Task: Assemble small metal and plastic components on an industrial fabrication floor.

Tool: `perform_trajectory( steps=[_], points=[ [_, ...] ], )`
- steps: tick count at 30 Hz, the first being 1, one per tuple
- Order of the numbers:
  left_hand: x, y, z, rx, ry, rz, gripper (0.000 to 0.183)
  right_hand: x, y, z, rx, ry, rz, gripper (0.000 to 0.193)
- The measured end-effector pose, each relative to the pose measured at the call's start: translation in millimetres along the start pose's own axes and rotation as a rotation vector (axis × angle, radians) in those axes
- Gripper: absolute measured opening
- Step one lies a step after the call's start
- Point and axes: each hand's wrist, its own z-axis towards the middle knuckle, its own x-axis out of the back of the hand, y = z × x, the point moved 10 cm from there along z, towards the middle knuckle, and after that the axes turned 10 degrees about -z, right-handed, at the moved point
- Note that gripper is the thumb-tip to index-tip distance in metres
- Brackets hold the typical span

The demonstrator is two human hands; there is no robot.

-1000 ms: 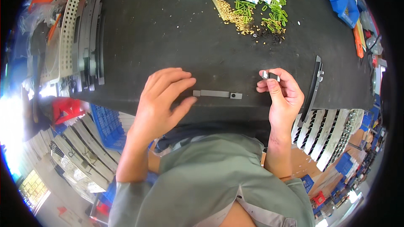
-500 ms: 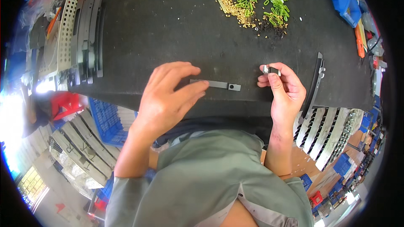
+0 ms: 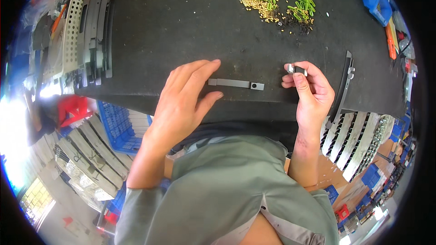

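My left hand (image 3: 181,97) hovers at the left end of a thin grey metal strip (image 3: 234,83), its fingers and thumb spread with nothing between them. The strip lies flat on the black tabletop (image 3: 172,27), and a small block with a dark round hole sits at its right end. Off to the right, my right hand (image 3: 313,93) pinches a small silver-and-black metal piece (image 3: 299,70) between thumb and fingers, raised above the table. Part of that piece is covered by the fingertips.
Farther back lie heaps of small brass-coloured parts (image 3: 261,5), green oblong rings (image 3: 304,7) and tiny dark bits (image 3: 293,22). A long dark curved bar (image 3: 341,86) rests at the right. More long bars (image 3: 94,36) stand beside a perforated cream rack (image 3: 72,27) on the left.
My left hand has opened wider and come off the strip's left end. The right hand keeps its pinch on the small metal piece. The whole view has shifted slightly.
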Motion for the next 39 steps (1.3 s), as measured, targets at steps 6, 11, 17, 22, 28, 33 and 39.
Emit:
perform_trajectory(
  steps=[6, 11, 17, 22, 28, 33, 39],
  points=[
    [4.5, 3.5, -9.3, -0.119, 0.063, 0.127, 0.019, -3.3, 8.7, 0.0, -0.03, 0.003, -0.075, 0.02],
    [28.0, -59.5, -66.8, 0.465, 0.263, -1.323, 0.018, 8.4, 4.5, -1.2, 0.008, 0.004, -0.17, 0.019],
    [48.1, -237.8, -251.0, 0.331, 0.685, -1.886, 0.027, 4.4, 13.2, 8.2, 0.018, -0.073, -0.149, 0.021],
    [27.1, -361.3, -321.5, 0.469, 1.708, -1.697, 0.025, 14.8, 18.5, 14.6, 0.006, -0.087, -0.163, 0.024],
    [44.2, -353.0, -194.4, 0.622, 1.33, -1.522, 0.033, 9.8, 13.3, 20.4, -0.008, -0.142, -0.204, 0.021],
    [50.9, -362.7, -147.3, 0.573, 1.356, -1.338, 0.034, 11.2, 8.1, 14.1, 0.048, -0.111, -0.23, 0.021],
    [60.7, -363.1, -110.2, 0.59, 1.375, -1.006, 0.034, 18.2, 12.5, 18.8, 0.02, -0.081, -0.252, 0.021]
  ],
)
